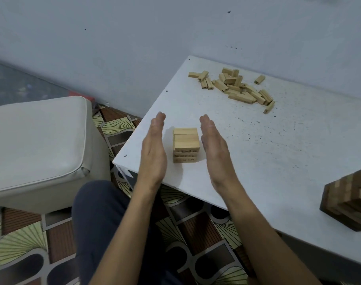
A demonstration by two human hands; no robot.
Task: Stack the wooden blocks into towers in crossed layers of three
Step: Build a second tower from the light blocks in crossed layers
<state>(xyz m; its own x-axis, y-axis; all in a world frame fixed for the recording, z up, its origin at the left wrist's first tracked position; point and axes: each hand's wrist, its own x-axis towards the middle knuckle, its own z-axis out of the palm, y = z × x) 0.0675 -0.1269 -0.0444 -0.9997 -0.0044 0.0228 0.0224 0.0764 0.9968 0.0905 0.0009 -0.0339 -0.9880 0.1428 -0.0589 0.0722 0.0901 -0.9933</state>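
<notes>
White desk: one short tower built, loose blocks remaining. Left hand and right hand flank it, flat, grasping nothing.

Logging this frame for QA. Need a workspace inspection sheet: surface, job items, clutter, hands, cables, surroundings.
Surface: white table, speckled with dark marks, set against the wall.
Job's things: small tower near the table's front-left corner, layers crossed; loose blocks piled at the far side; darker stack at the right edge, cut off by the frame.
Clutter: nothing seen.
Hands: left hand and right hand flat and open, palms facing the small tower from either side; contact cannot be told.
Cables: nothing seen.
Surroundings: grey wall; pale padded stool left of the table; patterned floor.
</notes>
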